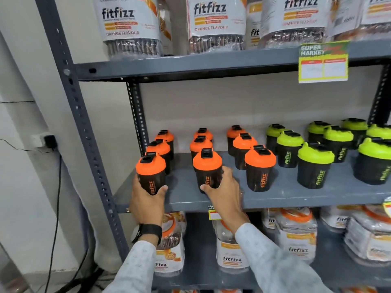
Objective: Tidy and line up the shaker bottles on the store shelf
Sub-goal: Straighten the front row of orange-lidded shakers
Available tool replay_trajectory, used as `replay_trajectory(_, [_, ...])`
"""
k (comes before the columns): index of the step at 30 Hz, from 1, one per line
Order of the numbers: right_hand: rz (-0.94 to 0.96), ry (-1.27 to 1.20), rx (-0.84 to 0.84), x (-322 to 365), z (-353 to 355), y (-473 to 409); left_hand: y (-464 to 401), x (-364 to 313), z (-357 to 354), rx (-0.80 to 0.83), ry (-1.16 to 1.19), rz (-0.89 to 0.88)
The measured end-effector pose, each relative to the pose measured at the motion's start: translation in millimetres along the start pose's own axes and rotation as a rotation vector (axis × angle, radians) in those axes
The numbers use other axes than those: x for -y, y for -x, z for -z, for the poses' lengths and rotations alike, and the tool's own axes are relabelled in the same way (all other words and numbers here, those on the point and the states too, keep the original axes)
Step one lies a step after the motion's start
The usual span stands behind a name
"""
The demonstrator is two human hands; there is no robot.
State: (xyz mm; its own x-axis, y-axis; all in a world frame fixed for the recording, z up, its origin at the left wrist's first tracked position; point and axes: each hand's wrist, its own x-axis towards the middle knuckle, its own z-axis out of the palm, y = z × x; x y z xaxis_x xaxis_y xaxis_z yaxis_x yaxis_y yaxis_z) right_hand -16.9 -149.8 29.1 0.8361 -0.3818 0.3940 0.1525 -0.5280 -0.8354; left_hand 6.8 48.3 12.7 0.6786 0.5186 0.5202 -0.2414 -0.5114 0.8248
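Both hands on orange-lidded shakers, lower centre of frame
Left hand (146,199) grips the front-left shaker (150,173) at the shelf (296,197) edge; right hand (224,192) clasps its neighbour (207,170); green-lidded shakers (315,163) crowd the right, upright post (84,132) hard left

Your left hand (146,199) reaches forward, fingers curled in a grip, watch strapped on wrist. Your right hand (224,191) extends just beside it, thumb and fingers wrapped closed. Both sleeves pale.
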Motion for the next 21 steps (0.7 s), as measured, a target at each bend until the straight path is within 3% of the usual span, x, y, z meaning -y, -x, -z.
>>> replay_trajectory(12, [0.021,-0.011,0.008,4.8,-6.6,12.2,0.6,1.3,1.8,0.014,-0.003,-0.007])
replay_trajectory(21, [-0.023,-0.031,-0.090,10.4,-24.0,22.4,-1.8,5.2,4.1,0.023,-0.013,-0.033])
